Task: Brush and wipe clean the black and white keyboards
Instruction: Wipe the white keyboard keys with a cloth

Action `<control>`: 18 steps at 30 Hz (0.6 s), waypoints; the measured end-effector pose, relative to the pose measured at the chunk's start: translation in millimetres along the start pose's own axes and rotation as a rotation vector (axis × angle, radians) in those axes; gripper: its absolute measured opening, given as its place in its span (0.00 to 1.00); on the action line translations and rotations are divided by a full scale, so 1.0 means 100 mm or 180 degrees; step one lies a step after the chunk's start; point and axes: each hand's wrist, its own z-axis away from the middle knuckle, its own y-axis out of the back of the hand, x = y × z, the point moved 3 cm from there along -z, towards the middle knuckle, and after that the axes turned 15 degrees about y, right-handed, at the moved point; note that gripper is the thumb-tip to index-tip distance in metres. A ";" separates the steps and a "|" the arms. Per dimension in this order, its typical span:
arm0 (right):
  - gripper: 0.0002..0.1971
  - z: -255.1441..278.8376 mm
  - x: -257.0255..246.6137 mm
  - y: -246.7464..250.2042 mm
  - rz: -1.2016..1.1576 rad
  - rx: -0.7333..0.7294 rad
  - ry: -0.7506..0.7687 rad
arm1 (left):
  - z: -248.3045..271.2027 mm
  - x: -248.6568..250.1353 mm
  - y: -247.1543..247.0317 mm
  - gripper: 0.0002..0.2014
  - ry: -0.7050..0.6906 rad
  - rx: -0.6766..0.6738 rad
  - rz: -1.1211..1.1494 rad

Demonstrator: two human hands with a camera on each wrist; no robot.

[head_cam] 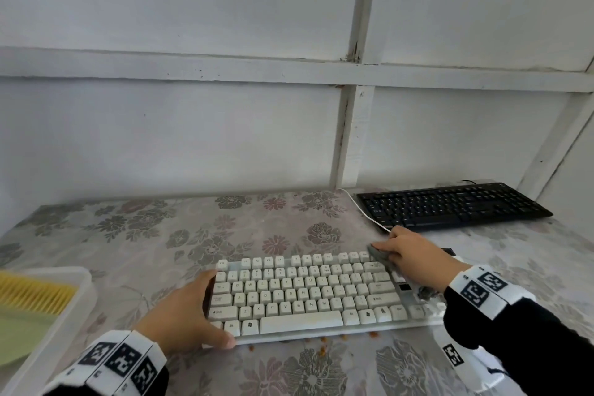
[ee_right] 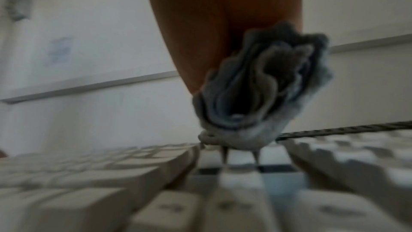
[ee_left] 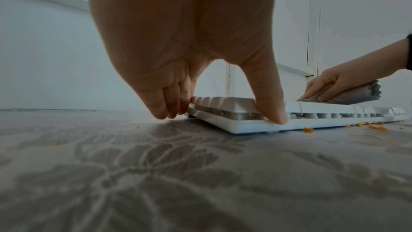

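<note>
Nearest, bottom corners of head view: two sleeved wrists in marker bands. Left hand [head_cam: 189, 315] clamps the left end of the white keyboard [head_cam: 308, 296], thumb on the front edge, fingers curled against the far side, pinning it to the desk [head_cam: 154, 235]. Right hand [head_cam: 414, 254] bunches a grey cloth [head_cam: 381, 255] in curled fingers and presses it onto the upper-right keys; right wrist view shows the wad [ee_right: 263, 91] sitting on the key tops, blurred. Judgement: wiping stage on the white board. To do it well, keep the left-hand brace firm so the board does not skate, draw the cloth along each row with light pressure, and work folds into the gaps between key blocks. Orange crumbs [head_cam: 321, 342] lie on the desk along the front edge, so sweep debris away from the keys, not back in. Black keyboard [head_cam: 453, 206] rests at the far right by the wall, well apart, with nothing on it. At left, a clear plastic tray [head_cam: 83, 292] holds a yellow-bristled brush [head_cam: 35, 294] and something pale green, unclear what.
</note>
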 end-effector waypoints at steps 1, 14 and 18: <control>0.15 0.03 0.03 0.03 -0.0017 0.0002 -0.0083 | 0.00 0.00 0.00 0.52 -0.0014 0.0000 0.0001; 0.15 -0.25 -0.63 0.04 -0.0341 -0.0144 0.0536 | -0.05 -0.02 -0.01 0.54 0.0018 -0.0080 0.0013; 0.13 -0.16 -0.51 -0.03 -0.0171 0.0045 0.0345 | -0.05 -0.02 -0.01 0.54 0.0001 -0.0089 -0.0025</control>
